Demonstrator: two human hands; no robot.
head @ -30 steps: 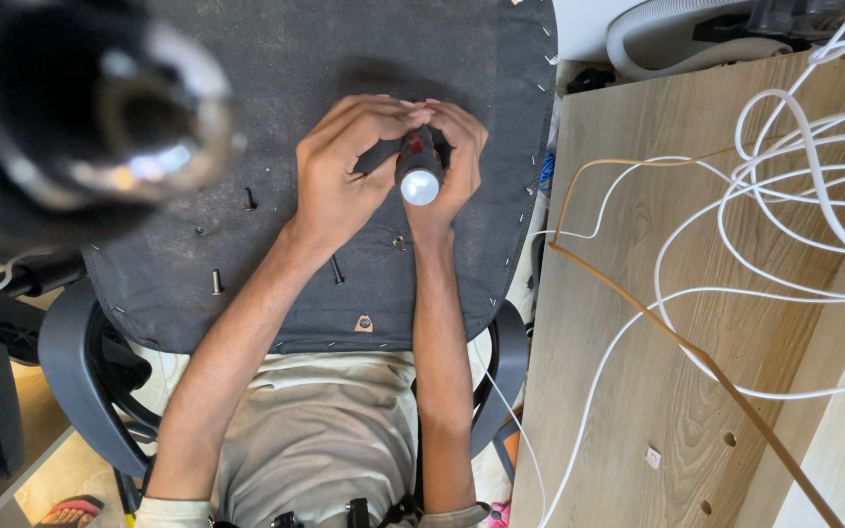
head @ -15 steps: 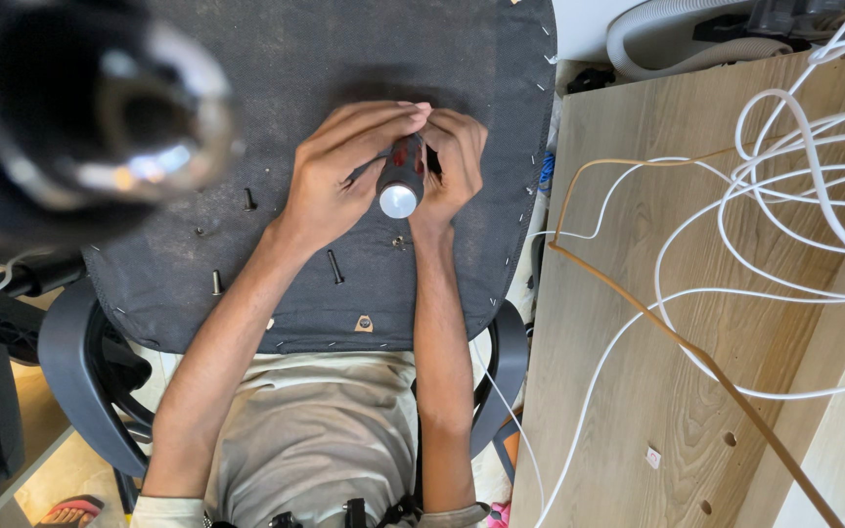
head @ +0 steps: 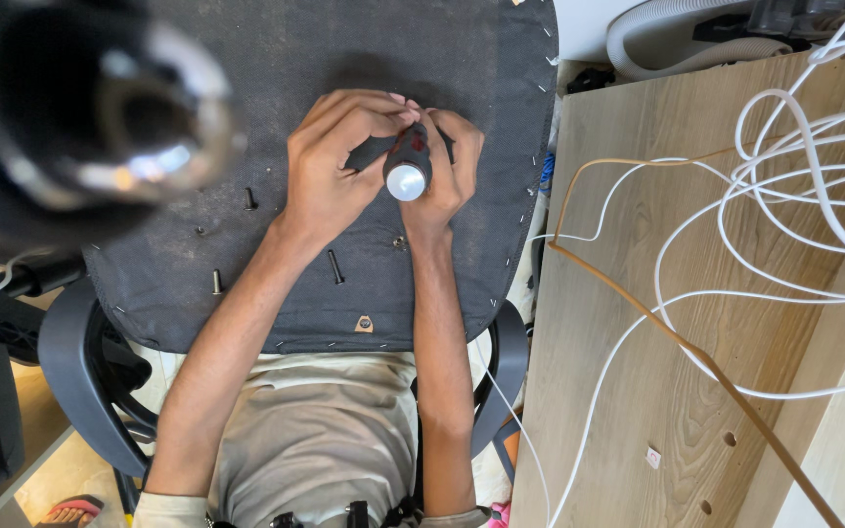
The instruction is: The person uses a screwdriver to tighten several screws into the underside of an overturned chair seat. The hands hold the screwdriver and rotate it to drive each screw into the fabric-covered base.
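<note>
At the frame's upper middle, the left hand [head: 330,171] and right hand [head: 447,171] both grip a screwdriver [head: 407,166] upright on the dark seat pad [head: 276,59].

- A dark grey fabric-covered chair seat underside [head: 276,59] lies flat across the person's lap, staples dotting its edge.
- Loose dark screws lie on it: one [head: 249,198] near the left, one [head: 216,283] lower left, one [head: 336,267] beside the forearm.
- A small tan tag [head: 365,323] sits at its near edge.
</note>
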